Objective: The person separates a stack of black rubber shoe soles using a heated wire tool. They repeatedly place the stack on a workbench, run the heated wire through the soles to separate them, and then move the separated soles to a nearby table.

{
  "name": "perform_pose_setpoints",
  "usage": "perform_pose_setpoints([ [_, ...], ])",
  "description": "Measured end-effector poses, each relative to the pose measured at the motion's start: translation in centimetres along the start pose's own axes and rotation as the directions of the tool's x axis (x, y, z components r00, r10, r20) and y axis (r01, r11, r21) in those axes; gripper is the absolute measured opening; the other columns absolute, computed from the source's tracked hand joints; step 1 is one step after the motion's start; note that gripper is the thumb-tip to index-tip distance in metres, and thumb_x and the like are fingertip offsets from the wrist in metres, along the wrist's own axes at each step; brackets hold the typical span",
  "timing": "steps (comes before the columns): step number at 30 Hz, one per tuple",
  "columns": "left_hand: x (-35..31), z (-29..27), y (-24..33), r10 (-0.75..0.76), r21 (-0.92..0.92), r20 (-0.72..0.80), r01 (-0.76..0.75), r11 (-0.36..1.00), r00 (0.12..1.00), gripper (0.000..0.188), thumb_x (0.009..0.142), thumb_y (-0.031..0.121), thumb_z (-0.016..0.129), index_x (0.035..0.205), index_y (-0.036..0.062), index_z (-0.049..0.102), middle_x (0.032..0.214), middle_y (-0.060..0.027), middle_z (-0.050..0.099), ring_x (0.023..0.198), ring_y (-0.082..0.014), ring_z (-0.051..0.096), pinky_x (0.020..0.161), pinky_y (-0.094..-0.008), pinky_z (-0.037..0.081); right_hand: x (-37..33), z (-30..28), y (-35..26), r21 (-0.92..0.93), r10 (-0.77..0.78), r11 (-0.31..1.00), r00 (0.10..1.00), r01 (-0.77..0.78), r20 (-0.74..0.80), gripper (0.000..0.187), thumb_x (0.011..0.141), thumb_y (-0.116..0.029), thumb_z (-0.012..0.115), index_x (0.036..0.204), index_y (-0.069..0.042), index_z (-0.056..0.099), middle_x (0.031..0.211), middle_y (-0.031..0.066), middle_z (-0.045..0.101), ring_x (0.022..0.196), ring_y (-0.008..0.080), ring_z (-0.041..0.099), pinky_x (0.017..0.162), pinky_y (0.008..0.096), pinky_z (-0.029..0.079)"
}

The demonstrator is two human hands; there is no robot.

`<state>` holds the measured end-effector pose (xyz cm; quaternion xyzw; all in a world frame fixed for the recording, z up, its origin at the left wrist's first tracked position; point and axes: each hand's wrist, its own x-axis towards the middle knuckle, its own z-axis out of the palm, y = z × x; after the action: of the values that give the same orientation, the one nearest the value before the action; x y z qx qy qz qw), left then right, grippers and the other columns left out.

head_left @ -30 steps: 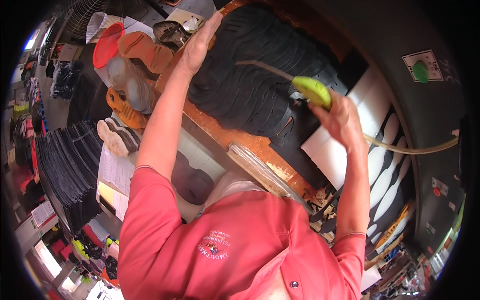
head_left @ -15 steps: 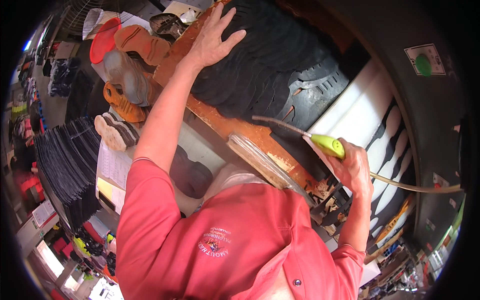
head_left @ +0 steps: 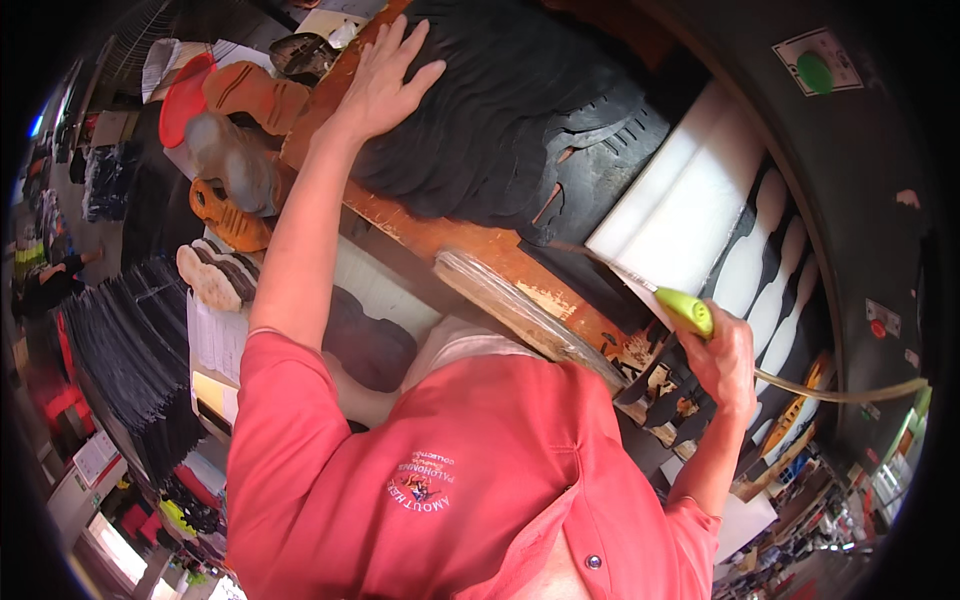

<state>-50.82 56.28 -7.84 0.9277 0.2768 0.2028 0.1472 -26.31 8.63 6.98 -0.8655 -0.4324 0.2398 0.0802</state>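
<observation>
My left hand (head_left: 385, 88) lies flat with its fingers spread at the far left edge of a layered spread of black sheet material (head_left: 470, 140). Slots and cut-out shapes show in the dark grey piece (head_left: 600, 150) at its right end. In my right hand (head_left: 728, 365) is a yellow-green air blow gun (head_left: 684, 312), gripped in closed fingers. Its thin nozzle points up and left over the near edge of a white board (head_left: 690, 190), and the tip is blurred. A pale hose (head_left: 850, 394) runs off right from behind that hand.
The sheets rest on a worn orange-brown wooden board (head_left: 400, 222). Along its near side lies a clear-wrapped bar (head_left: 510, 305). Stacked sole-shaped pieces (head_left: 235, 160) and a red disc (head_left: 187, 100) stand left. A dark machine frame (head_left: 850, 200) curves along the right; black sheets (head_left: 130, 340) are piled left.
My right hand and the blow gun have moved slightly right and nearer me, away from the black sheets. My left hand stays spread on them. The whole view has shifted a little.
</observation>
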Motion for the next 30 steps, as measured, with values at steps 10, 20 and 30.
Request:
perform_pose_setpoints([
  [10,-1.5,-2.8,2.1,-0.092,-0.207,0.034,0.097,0.973,0.995,0.061,0.111,0.042,0.055,0.165,0.0125,0.048,0.176,-0.0250,0.030,0.165,-0.0412,0.024,0.134,-0.0522,0.017,1.5,1.7,-3.4,0.111,-0.090,0.989,0.990,0.102,-0.109,0.027,0.090,-0.018,0.082,0.107,-0.002,0.070,0.089,0.0248,0.072,0.084,0.0481,0.070,0.073,0.0531,0.055],
  [20,-2.8,-6.4,2.5,-0.093,-0.231,0.067,0.106,0.967,0.993,0.064,0.111,0.040,0.052,0.168,0.0109,0.041,0.178,-0.0235,0.026,0.166,-0.0388,0.022,0.135,-0.0505,0.014,6.6,-0.2,-9.0,0.152,-0.103,0.976,0.948,0.154,-0.300,0.027,0.096,-0.020,0.078,0.112,-0.001,0.071,0.086,0.0295,0.072,0.085,0.0512,0.070,0.074,0.0538,0.055],
  [30,-1.8,-5.8,1.5,-0.088,-0.098,-0.004,0.088,0.991,0.996,0.065,0.112,0.035,0.052,0.168,0.0066,0.039,0.178,-0.0252,0.025,0.166,-0.0391,0.020,0.135,-0.0511,0.015,17.2,-1.4,-13.3,0.086,-0.186,0.970,0.923,0.227,-0.337,0.028,0.096,-0.019,0.079,0.113,0.002,0.071,0.092,0.0277,0.075,0.085,0.0468,0.073,0.078,0.0507,0.056],
])
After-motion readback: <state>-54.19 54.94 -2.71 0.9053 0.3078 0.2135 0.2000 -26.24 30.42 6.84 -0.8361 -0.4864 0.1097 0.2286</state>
